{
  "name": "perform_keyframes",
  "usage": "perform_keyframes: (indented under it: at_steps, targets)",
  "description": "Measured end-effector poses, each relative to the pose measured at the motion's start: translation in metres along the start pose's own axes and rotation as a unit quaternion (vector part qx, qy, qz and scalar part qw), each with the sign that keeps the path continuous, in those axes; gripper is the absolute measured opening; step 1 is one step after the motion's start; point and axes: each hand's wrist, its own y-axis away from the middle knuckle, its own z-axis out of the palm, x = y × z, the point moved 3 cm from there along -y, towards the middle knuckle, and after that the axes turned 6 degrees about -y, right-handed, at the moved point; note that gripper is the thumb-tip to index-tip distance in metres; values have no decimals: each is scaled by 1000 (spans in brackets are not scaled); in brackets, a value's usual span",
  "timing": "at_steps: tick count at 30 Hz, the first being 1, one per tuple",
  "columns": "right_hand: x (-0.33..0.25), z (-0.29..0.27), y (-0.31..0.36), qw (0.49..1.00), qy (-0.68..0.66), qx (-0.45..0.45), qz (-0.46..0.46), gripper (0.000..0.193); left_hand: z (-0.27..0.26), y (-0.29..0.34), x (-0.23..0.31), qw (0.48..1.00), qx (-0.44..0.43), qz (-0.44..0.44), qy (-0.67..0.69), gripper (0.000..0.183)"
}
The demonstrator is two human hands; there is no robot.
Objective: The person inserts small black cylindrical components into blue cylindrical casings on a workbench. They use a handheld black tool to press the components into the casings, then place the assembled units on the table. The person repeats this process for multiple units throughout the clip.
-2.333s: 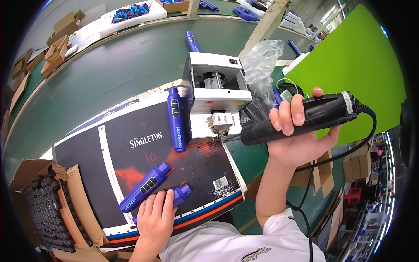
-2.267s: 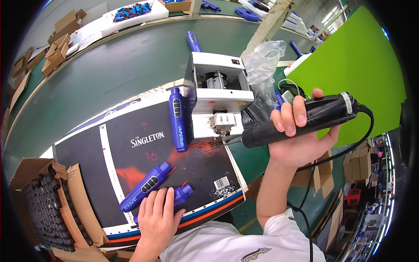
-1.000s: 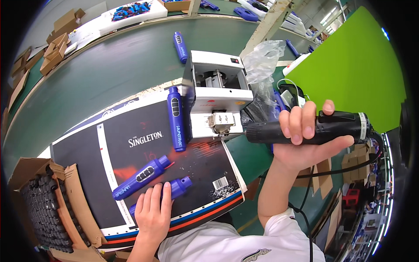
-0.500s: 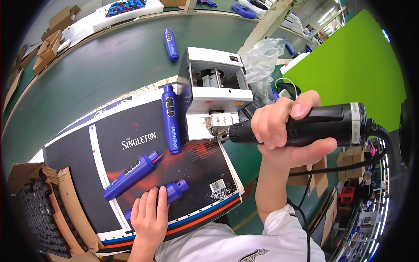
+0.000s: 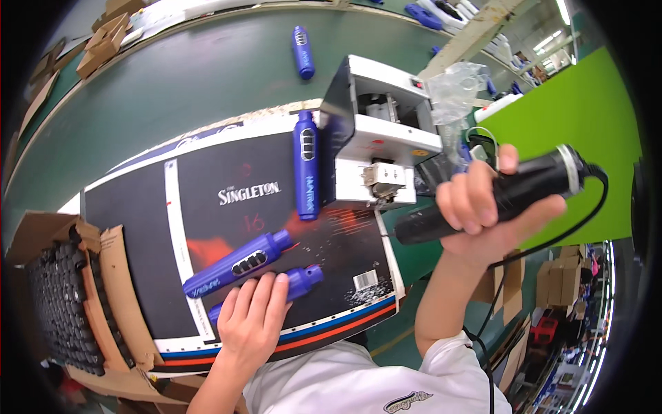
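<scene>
My left hand (image 5: 249, 319) curls over a blue tube-shaped handle (image 5: 302, 281) lying near the front of a dark printed board, gripping its middle; the end with a small hole sticks out to the right. In my right hand (image 5: 476, 207) is a black corded electric screwdriver (image 5: 534, 185), tilted, its thin bit pointing left above the board's right edge. Whether a screw sits on the bit is too small to tell. Just beyond the bit stands a white and grey screw feeder (image 5: 345, 165). A second blue handle with black buttons (image 5: 238, 265) lies slanted beside my left hand.
Another blue handle (image 5: 306, 172) lies along the feeder's left side, and one more (image 5: 302, 54) on the green bench behind. A cardboard box (image 5: 114, 276) of black parts stands at left. Clear plastic bags (image 5: 452, 93) lie behind the feeder. The screwdriver's cable (image 5: 603, 207) loops down at right.
The screwdriver has come away from the feeder's front, and its bit now shows apart from it. My left hand stays on the same handle. The whole view has shifted somewhat.
</scene>
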Motion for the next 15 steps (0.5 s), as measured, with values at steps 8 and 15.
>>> perform_keyframes:
  at_steps: [8,15]
  targets:
    - [14,39,30,997,-22,-78,5,58,0,-1,-1,1000,26,-7,2,48]
    - [22,53,33,997,14,-81,-5,58,2,6,1,999,31,18,38,37]
